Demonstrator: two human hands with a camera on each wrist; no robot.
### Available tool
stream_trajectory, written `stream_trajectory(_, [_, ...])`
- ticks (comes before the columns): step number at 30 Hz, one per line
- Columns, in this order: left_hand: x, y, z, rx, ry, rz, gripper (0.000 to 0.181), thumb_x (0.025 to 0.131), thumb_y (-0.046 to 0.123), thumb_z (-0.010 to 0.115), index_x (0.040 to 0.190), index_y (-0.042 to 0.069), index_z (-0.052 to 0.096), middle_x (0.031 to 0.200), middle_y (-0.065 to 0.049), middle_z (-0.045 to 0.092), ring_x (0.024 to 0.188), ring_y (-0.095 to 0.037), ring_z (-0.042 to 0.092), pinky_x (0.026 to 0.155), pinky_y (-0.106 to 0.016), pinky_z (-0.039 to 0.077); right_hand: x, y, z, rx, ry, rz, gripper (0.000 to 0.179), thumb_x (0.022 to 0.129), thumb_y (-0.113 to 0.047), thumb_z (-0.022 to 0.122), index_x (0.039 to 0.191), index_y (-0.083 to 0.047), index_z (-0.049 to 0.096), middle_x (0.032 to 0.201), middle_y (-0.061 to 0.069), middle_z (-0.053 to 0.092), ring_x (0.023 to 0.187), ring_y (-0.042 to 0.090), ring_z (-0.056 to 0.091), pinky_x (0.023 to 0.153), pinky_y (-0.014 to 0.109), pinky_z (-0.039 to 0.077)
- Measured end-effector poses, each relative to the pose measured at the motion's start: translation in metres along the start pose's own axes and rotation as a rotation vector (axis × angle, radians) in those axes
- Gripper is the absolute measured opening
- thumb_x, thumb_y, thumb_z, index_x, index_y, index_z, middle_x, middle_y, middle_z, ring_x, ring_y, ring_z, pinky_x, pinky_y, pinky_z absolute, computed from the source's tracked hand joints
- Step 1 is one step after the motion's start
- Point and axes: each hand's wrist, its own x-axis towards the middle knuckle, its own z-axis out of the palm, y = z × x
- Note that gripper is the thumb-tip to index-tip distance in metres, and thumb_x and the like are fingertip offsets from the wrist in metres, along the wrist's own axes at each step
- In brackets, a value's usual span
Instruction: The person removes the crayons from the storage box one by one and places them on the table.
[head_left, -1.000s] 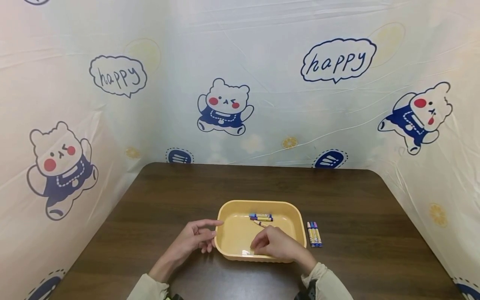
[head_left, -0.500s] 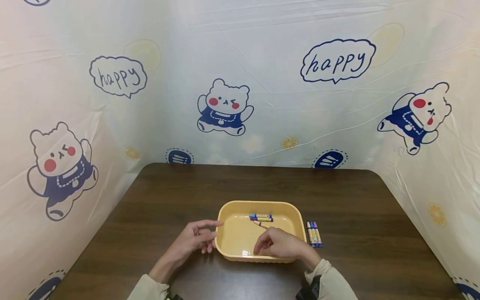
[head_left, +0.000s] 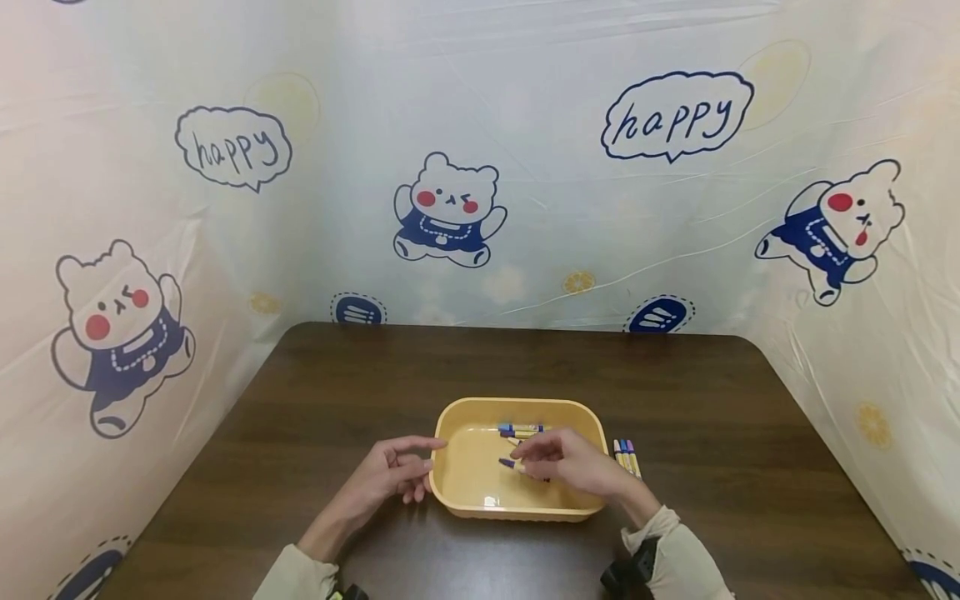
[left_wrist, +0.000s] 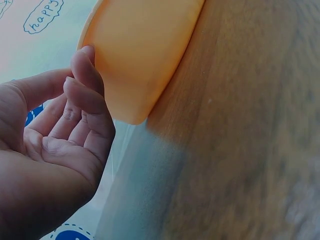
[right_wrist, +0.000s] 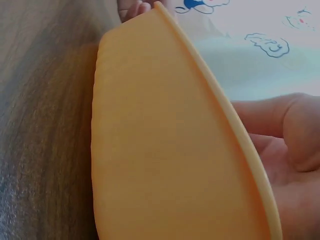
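A yellow plastic basket (head_left: pixel 465 500) stands on the table in the head view. My left hand (head_left: pixel 390 471) holds its left rim, index finger over the edge and thumb outside; the left wrist view shows these fingertips close up. Over the basket, my right hand (head_left: pixel 573 462) pinches a dark-tipped crayon (head_left: pixel 510 463), partly hidden by the fingers. Behind that hand, more crayons (head_left: pixel 520 428) lie on the basket floor, partly covered. In the right wrist view the basket wall (right_wrist: pixel 150 125) hides most of my right hand (right_wrist: pixel 295 150).
Several crayons (head_left: pixel 622 452) lie side by side on the brown table (head_left: pixel 360 367), just right of the basket, partly behind my right wrist. A printed curtain (head_left: pixel 540 217) encloses the table at the back and sides.
My right hand has risen from the basket's near side and moved slightly right and away from me, bringing a dark-tipped crayon into view. The left hand stays on the rim.
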Motion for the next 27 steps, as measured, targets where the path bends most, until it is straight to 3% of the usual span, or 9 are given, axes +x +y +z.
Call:
stream_trajectory(6, [0.001, 0.0, -0.001, 0.003, -0.003, 0.004, 0.042, 0.099, 0.006, 0.06, 0.136, -0.011, 0.05, 0.076, -0.032, 0.061, 0.059, -0.015, 0.061, 0.051, -0.021, 0.046, 0.002, -0.003, 0.001, 0.063, 0.119, -0.018, 0.033, 0.096, -0.005, 0.064, 0.127, 0.006, 0.062, 0.111, 0.02, 0.069, 0.097, 0.029, 0.066, 0.078, 0.033, 0.056])
stream_trajectory(12, [0.0, 0.0, 0.0, -0.001, -0.01, 0.013, 0.042, 0.099, 0.005, 0.059, 0.136, -0.011, 0.05, 0.076, -0.03, 0.063, 0.059, -0.015, 0.061, 0.052, -0.021, 0.046, 0.002, -0.003, -0.001, 0.176, 0.2, 0.006, 0.032, 0.094, -0.003, 0.067, 0.124, 0.007, 0.063, 0.104, 0.023, 0.069, 0.098, 0.043, 0.066, 0.079, 0.035, 0.057])
stream_trajectory(19, [0.0, 0.001, 0.0, 0.01, -0.006, 0.01, 0.04, 0.099, 0.004, 0.058, 0.136, -0.011, 0.051, 0.077, -0.035, 0.06, 0.059, -0.014, 0.061, 0.052, -0.021, 0.046, 0.002, -0.005, -0.004, 0.243, 0.357, 0.077, 0.026, 0.092, -0.006, 0.07, 0.116, 0.005, 0.069, 0.108, 0.02, 0.07, 0.092, 0.023, 0.069, 0.084, 0.031, 0.056])
stream_trajectory(27, [-0.001, 0.001, 0.0, 0.008, -0.015, 0.02, 0.041, 0.099, 0.004, 0.058, 0.136, -0.012, 0.05, 0.079, -0.042, 0.056, 0.059, -0.014, 0.061, 0.052, -0.021, 0.046, -0.001, -0.014, -0.007, 0.323, 0.578, 0.178, 0.024, 0.09, -0.012, 0.074, 0.112, -0.002, 0.073, 0.106, 0.011, 0.072, 0.097, 0.023, 0.068, 0.083, 0.029, 0.054])
